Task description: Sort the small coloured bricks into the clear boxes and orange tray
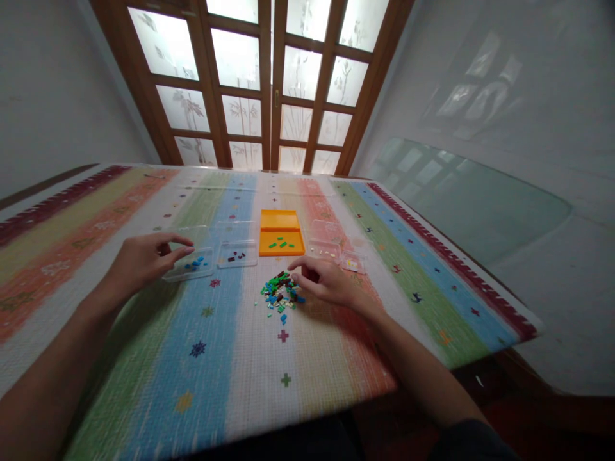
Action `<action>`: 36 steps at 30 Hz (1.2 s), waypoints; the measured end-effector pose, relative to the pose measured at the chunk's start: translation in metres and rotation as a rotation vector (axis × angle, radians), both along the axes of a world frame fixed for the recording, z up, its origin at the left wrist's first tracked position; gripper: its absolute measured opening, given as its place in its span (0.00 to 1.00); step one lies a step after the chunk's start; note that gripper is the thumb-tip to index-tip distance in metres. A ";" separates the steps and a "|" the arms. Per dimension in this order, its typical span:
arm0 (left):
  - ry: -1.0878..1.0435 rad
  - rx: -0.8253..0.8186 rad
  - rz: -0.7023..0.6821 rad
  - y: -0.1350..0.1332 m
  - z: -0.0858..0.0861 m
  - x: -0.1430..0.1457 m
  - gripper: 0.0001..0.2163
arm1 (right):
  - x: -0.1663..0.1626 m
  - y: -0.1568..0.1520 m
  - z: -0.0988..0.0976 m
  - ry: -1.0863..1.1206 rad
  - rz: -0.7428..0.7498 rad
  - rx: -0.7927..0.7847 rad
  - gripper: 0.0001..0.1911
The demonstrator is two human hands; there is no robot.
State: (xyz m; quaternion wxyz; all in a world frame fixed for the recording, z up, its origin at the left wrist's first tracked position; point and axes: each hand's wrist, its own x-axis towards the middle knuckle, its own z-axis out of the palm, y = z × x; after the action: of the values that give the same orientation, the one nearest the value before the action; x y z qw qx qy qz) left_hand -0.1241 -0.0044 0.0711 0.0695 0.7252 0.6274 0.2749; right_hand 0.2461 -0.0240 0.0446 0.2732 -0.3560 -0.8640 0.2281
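My left hand (151, 256) is over the left clear plastic box (177, 277), thumb and index fingertips brought close together in a pinch. Whatever may be between those tips is too small to make out. Blue building bricks (196, 262) lie in that box below the fingertips. At the right edge of a mixed pile of small bricks (281, 291), my right hand (324, 280) hovers with thumb and index finger apart and no brick visible between them. Green, blue, dark brown and pale pieces make up the pile.
Beyond the pile stands an open orange case (281, 221) with several green bricks (282, 244). Another clear box (237, 262) holds dark brown bricks. To the right are a clear box with pale pieces (325, 251) and a smaller one with yellow pieces (353, 263). A striped cloth (259, 384) covers the table.
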 end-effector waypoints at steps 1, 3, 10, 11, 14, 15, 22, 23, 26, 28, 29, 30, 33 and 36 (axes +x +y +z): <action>0.049 -0.024 0.014 0.003 -0.003 -0.005 0.17 | 0.002 0.002 -0.001 -0.017 0.004 0.003 0.11; 0.142 -0.094 0.034 0.009 -0.008 -0.011 0.15 | 0.006 0.006 -0.003 -0.048 0.014 0.017 0.10; 0.269 -0.193 0.029 0.015 -0.019 -0.021 0.16 | 0.015 0.013 -0.010 -0.079 0.019 0.034 0.09; 0.273 -0.197 0.028 0.014 -0.020 -0.022 0.16 | 0.015 0.013 -0.010 -0.083 0.021 0.033 0.09; 0.288 -0.199 0.014 0.013 -0.020 -0.023 0.15 | 0.015 0.013 -0.009 -0.110 0.023 0.031 0.09; 0.289 -0.199 0.012 0.012 -0.019 -0.022 0.15 | 0.015 0.013 -0.009 -0.124 0.023 0.029 0.09; 0.215 -0.134 0.120 0.005 0.001 -0.015 0.15 | 0.017 0.018 -0.007 -0.286 -0.075 0.003 0.07; 0.195 -0.085 0.129 0.004 0.003 -0.012 0.16 | 0.018 0.019 -0.007 -0.305 -0.085 -0.010 0.07; 0.139 0.060 0.089 -0.002 0.006 0.002 0.17 | 0.019 0.018 -0.005 -0.338 -0.061 -0.064 0.08; 0.092 0.153 0.002 -0.006 0.003 0.014 0.17 | 0.018 0.016 -0.003 -0.353 -0.035 -0.107 0.10; 0.066 0.192 -0.059 -0.007 0.001 0.022 0.16 | 0.017 0.015 -0.001 -0.365 -0.027 -0.124 0.12; 0.041 0.226 -0.128 -0.009 -0.003 0.029 0.16 | 0.017 0.014 0.000 -0.379 -0.024 -0.136 0.13; 0.004 0.227 -0.350 -0.014 -0.019 0.054 0.13 | 0.015 0.013 0.002 -0.419 -0.022 -0.140 0.14; -0.003 0.165 -0.536 -0.021 -0.036 0.077 0.12 | 0.016 0.014 0.000 -0.431 -0.012 -0.140 0.12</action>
State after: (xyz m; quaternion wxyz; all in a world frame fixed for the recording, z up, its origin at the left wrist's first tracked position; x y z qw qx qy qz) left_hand -0.0469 -0.0255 0.0350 0.0812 0.8682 0.3885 0.2978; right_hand 0.2621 -0.0098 0.0448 0.0583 -0.4196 -0.8824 0.2044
